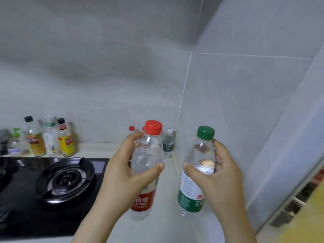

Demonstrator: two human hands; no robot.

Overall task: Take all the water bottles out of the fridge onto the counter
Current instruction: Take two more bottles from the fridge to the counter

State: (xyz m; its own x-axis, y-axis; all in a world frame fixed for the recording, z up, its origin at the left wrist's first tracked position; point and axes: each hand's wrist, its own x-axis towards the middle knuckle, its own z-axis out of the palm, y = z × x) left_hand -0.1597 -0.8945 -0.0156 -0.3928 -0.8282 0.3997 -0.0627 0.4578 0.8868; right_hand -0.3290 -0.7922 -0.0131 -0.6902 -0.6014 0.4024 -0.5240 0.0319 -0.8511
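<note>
My left hand [122, 174] grips a clear water bottle with a red cap and red label [149, 155], held upright above the pale counter [166, 225]. My right hand [219, 176] grips a second water bottle with a green cap and green-and-white label [198, 155], also upright, just right of the first. Behind them, in the counter's back corner, stand a small dark-labelled water bottle with a white cap [168, 142] and a red-capped bottle [131, 128], mostly hidden by my left hand. The fridge's inside is not in view.
A black gas hob with a round burner [64, 179] fills the counter's left side. Several condiment bottles [50, 137] stand against the tiled back wall. A tiled side wall closes the right. At the far right edge runs a grey-white panel [298, 190].
</note>
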